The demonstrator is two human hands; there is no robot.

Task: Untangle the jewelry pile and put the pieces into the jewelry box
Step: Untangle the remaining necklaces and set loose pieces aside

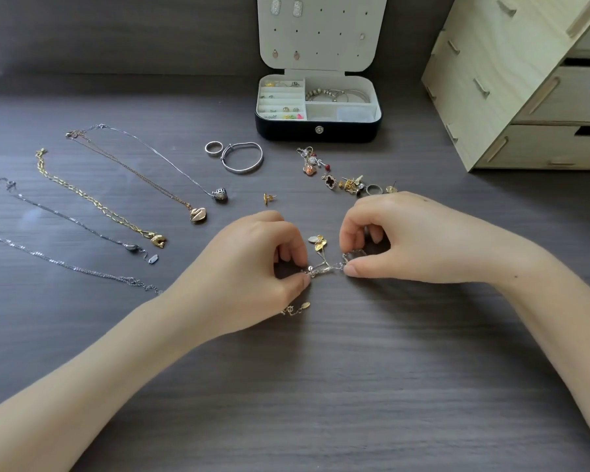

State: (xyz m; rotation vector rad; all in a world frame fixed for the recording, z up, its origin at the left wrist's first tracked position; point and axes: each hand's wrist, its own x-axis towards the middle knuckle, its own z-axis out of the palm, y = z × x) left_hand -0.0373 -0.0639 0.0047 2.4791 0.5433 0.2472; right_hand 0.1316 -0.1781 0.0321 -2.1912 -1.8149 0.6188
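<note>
Tangled silver-and-gold chains (324, 267) lay on the dark wood-grain table (355, 369), pinched at either end by the left hand (259, 257) and the right hand (399, 233). Five necklaces (99, 206) lay stretched out at left. One silver ring (213, 147) touched one silver bangle (242, 158) near the open black jewelry box (317, 131). One pale plywood drawer unit (511, 97) stood at right.

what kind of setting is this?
Probably a home desk or dressing table: dark wood-grain tabletop, open jewelry box against the wall, plywood drawer organizer beside it.
</note>
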